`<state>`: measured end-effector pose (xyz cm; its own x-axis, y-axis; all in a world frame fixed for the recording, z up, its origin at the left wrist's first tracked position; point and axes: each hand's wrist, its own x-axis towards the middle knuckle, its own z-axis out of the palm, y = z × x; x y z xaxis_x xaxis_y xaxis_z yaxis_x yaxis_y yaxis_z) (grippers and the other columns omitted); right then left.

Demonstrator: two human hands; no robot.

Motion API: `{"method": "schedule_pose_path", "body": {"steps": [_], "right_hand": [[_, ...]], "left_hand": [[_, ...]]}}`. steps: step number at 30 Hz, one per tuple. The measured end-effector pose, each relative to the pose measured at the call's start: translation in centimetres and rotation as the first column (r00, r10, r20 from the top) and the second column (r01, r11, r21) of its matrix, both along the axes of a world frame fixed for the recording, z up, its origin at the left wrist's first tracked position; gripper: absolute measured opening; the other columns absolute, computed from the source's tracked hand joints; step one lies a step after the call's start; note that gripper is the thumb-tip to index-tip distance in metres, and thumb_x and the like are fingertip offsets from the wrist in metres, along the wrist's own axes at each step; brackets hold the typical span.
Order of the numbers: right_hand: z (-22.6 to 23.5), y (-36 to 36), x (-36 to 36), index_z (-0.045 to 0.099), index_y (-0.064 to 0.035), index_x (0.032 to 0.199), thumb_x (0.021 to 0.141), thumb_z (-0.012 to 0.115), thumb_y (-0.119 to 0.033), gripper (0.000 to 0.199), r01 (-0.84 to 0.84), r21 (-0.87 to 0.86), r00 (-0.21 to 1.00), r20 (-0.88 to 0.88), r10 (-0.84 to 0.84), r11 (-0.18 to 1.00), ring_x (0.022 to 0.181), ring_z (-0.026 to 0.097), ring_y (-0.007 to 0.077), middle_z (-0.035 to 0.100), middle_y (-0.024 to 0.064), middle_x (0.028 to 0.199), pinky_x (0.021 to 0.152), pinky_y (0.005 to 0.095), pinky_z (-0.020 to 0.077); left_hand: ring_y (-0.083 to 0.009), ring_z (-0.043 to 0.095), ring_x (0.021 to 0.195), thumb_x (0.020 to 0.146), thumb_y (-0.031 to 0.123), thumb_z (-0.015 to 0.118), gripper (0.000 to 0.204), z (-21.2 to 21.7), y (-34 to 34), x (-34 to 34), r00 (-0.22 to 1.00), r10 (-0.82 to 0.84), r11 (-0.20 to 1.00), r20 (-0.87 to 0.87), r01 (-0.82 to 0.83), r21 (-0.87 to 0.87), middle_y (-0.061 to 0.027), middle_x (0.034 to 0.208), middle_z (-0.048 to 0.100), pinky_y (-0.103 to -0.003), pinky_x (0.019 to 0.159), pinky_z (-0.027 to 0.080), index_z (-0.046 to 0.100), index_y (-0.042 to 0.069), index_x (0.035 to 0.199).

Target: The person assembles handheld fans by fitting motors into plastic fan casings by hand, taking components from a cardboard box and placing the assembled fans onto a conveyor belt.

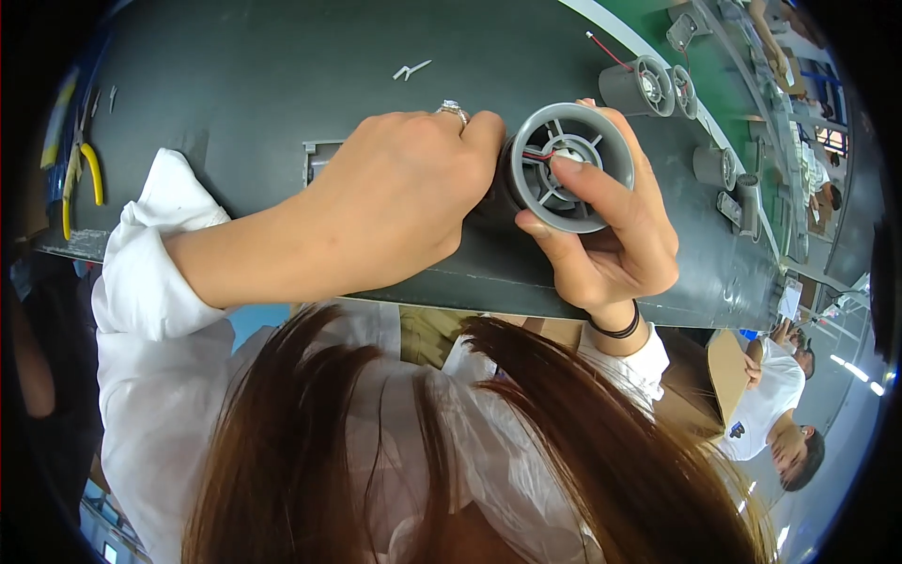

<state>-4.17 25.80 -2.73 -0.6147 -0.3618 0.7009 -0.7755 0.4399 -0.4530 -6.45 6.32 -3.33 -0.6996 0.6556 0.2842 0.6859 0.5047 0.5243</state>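
Observation:
My right hand [625,211] grips a grey round fan housing [615,155], its open end with spokes tilted up. Index finger and thumb press on its near side, the index tip by the white centre, where a short red wire [536,155] shows. Just left of the housing my left hand [423,174] is closed, back of the hand up, with a ring on one finger. Its fingertips are turned away, so what they hold, if anything, stays hidden. Beyond my left forearm a grey rectangular part [321,155] lies partly covered on the dark tabletop [254,66].
Small white plastic pieces [412,70] lie toward the back. At far left are yellow-handled pliers [89,174]. Several more grey housings stand along the right, among them one with a red wire [631,89]. A person in white [766,404] sits at right beside a cardboard box [725,371].

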Motion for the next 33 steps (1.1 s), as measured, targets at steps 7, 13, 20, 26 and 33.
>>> {"method": "schedule_pose_path", "body": {"steps": [7, 13, 20, 26, 33], "right_hand": [[0.1, -0.5, -0.4, 0.063, 0.0073, 0.096, 0.064, 0.082, -0.008, 0.041, -0.058, -0.065, 0.997, 0.045, 0.061, 0.996, 0.098, 0.062, 0.0402, 0.057, 0.0385, 0.105, 0.087, 0.0462, 0.0484], [0.4, -0.6, -0.7, 0.046, 0.0123, 0.125, 0.062, 0.077, -0.002, 0.072, -0.011, -0.060, 0.995, 0.103, 0.017, 0.998, 0.100, 0.061, 0.0298, 0.060, 0.0274, 0.105, 0.090, 0.0410, 0.0470], [1.3, -1.4, -0.1, 0.063, 0.0027, 0.105, 0.049, 0.066, 0.002, 0.056, 0.073, -0.071, 0.986, 0.157, -0.061, 0.995, 0.082, 0.059, 0.0247, 0.058, 0.0142, 0.097, 0.077, 0.0292, 0.0495], [1.7, -0.8, -0.6, 0.056, 0.0071, 0.115, 0.058, 0.070, -0.005, 0.060, 0.110, -0.191, 0.833, 0.553, 0.014, 0.975, 0.093, 0.059, 0.0127, 0.061, 0.0087, 0.103, 0.086, 0.0246, 0.0455], [1.1, -0.3, -1.9, 0.049, 0.0044, 0.123, 0.064, 0.082, -0.007, 0.069, 0.160, -0.379, 0.662, 0.726, 0.186, 0.911, 0.097, 0.059, 0.0115, 0.062, 0.0081, 0.106, 0.089, 0.0247, 0.0447]], "left_hand": [[-0.0343, 0.061, 0.065, 0.063, -0.007, 0.058, 0.022, -0.7, 0.1, 0.5, 0.999, 0.019, 0.996, -0.035, -0.016, 0.082, -0.0192, 0.070, 0.056, -0.041, 0.057, 0.050, 0.048, -0.005, 0.082], [-0.0305, 0.060, 0.065, 0.063, -0.004, 0.058, 0.023, -1.1, 0.4, 0.5, 0.968, 0.062, 0.998, -0.244, -0.059, 0.021, -0.0162, 0.071, 0.055, -0.038, 0.058, 0.050, 0.048, -0.003, 0.083], [-0.0304, 0.059, 0.064, 0.062, -0.005, 0.056, 0.022, -1.1, 0.5, 0.7, 0.965, 0.041, 0.998, -0.257, -0.029, 0.049, -0.0153, 0.071, 0.054, -0.038, 0.058, 0.050, 0.047, -0.001, 0.082], [-0.0368, 0.059, 0.067, 0.065, -0.006, 0.054, 0.020, -0.4, 0.5, 0.6, 0.995, 0.097, 0.995, -0.013, -0.097, 0.039, -0.0197, 0.073, 0.057, -0.044, 0.060, 0.049, 0.048, -0.003, 0.084], [-0.0410, 0.058, 0.076, 0.079, -0.002, 0.055, 0.010, 0.2, 0.1, -0.8, 0.985, 0.078, 0.996, 0.154, -0.085, 0.041, -0.0211, 0.080, 0.061, -0.044, 0.066, 0.045, 0.055, -0.003, 0.089]]}}
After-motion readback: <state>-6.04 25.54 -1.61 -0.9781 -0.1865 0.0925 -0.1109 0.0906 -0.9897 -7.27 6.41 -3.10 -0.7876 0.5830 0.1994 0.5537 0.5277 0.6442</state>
